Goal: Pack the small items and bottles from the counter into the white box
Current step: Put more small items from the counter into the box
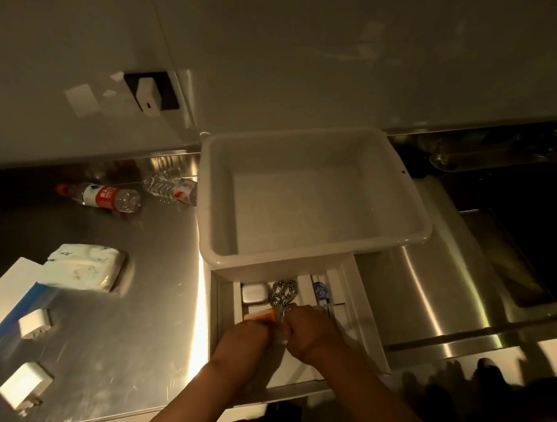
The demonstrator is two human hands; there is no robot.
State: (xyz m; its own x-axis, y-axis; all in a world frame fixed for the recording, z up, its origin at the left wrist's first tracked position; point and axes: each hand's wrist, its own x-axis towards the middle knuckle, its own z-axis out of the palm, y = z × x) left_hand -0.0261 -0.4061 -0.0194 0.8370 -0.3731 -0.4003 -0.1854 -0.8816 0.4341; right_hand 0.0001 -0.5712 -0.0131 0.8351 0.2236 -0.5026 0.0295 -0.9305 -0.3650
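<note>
A white box (313,260) sits open and bare inside, resting across the far part of a white tray (224,320). In the tray lie a small white case (254,293), a metal bead chain (281,292) and a blue-printed tube (321,291). My left hand (249,337) is closed on an orange and white packet (261,315) in the tray. My right hand (307,330) is closed beside it on a small clear item that I cannot make out. Two water bottles (107,197) (173,187) lie on their sides on the steel counter, left of the box.
On the steel counter (123,299) at left lie a tissue pack (86,268), a white and blue carton (8,307) and two white plug adapters (34,323) (23,386). A dark sink (525,237) opens at right. A wall socket with a charger (150,93) is behind.
</note>
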